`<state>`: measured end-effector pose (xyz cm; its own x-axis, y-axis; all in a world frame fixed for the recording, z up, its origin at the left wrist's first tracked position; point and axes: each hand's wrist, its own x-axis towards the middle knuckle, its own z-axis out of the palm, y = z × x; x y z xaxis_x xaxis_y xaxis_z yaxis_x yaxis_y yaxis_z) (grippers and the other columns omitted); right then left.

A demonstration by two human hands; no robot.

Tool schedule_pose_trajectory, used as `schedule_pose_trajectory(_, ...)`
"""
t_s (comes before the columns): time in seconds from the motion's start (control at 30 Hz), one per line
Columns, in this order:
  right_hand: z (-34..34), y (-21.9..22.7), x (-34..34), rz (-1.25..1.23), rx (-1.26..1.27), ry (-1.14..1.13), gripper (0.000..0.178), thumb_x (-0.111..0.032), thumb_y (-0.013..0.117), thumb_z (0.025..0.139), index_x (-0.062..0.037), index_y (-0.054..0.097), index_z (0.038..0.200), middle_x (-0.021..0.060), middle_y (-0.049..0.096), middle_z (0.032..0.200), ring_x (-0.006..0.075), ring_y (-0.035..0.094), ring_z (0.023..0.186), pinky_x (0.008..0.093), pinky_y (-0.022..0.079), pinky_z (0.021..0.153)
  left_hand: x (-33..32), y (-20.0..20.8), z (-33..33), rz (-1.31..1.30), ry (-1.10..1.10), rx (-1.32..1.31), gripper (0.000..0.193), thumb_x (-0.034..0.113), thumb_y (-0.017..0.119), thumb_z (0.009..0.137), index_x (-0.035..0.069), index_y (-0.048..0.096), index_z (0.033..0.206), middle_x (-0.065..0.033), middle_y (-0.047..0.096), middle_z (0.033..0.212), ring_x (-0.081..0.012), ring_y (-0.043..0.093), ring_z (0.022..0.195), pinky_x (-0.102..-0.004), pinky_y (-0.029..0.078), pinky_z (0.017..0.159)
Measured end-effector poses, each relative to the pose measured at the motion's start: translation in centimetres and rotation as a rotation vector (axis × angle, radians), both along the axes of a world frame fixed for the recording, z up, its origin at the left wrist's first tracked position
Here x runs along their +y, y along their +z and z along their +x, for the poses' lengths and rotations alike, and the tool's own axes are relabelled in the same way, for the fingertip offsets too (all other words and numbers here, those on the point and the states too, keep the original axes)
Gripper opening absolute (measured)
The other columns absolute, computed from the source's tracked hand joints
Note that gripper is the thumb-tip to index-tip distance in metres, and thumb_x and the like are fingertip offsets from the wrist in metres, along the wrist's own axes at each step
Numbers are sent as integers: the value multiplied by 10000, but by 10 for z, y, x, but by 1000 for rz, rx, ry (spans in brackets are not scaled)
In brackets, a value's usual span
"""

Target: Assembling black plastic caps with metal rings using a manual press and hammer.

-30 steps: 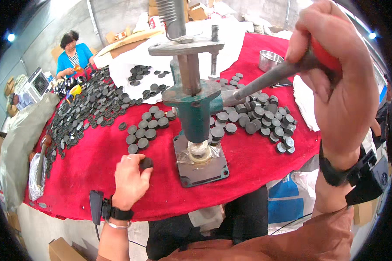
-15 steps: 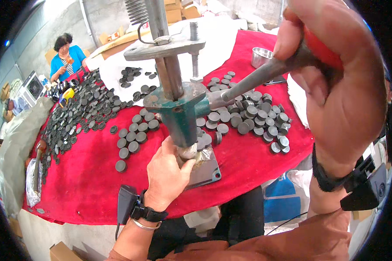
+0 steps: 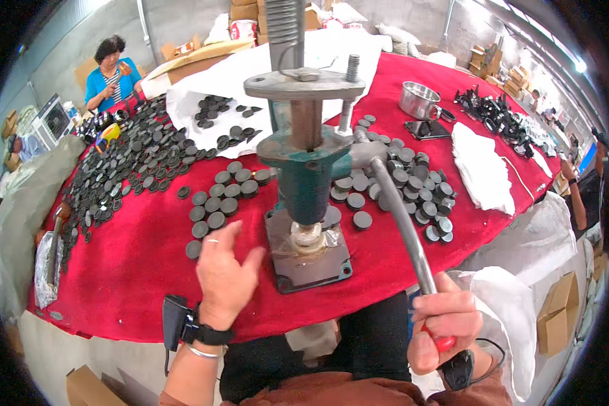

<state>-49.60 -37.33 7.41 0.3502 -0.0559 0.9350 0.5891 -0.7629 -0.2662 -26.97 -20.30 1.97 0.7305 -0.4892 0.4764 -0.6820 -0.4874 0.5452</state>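
The green press (image 3: 308, 186) is stood upright on the red cloth (image 3: 135, 284), its lever (image 3: 402, 223) slanted down and gripped at the red end by the wrapped right hand (image 3: 443, 325). The left hand (image 3: 227, 277) is held with thumb and fingers spread wide, near the press and a group of dark discs (image 3: 216, 203). Farther out, a metal pot (image 3: 419, 100) is placed on the cloth.

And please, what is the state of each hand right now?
Left hand: open, no object visible in it, near the dark discs.
Right hand: closed, holding the press lever.
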Motion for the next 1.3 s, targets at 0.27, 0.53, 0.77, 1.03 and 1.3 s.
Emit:
schedule_pose_trajectory(0.27,-9,-3,7,73,111,-54,149,-30,666,550,-47,548,638,129,615,914,212,396,490,341,314,483,8,-8,63,483,215,-220,370,341,727,761,50,616,961,-123,588,1006,-309,575,967,-428,507,741)
schedule_pose_trajectory(0.53,22,101,19,311,199,-176,192,-162,596,798,-64,436,840,59,457,774,130,483,676,212,352,561,20,-4,59,398,210,-267,316,228,753,735,48,613,954,-111,624,966,-278,595,962,-406,497,731)
schedule_pose_trajectory(0.77,48,157,-44,-687,5,-294,359,170,470,753,42,545,1080,117,534,819,151,489,716,215,378,492,-16,15,-9,-64,-250,242,354,170,779,674,-16,665,953,-122,680,839,-190,653,791,-306,519,739)
schedule_pose_trajectory(1.03,44,158,-35,-321,150,-292,231,146,474,775,58,543,977,107,523,842,130,491,698,185,342,498,-49,12,-16,-47,-244,58,370,230,803,653,-3,680,913,-115,648,801,-217,609,750,-330,490,678)
schedule_pose_trajectory(1.3,33,95,22,380,46,-140,276,-241,656,809,-65,445,837,70,455,744,149,477,646,260,370,605,-48,3,-14,-86,-179,109,413,265,840,607,4,659,871,-109,618,806,-261,599,771,-360,482,690)
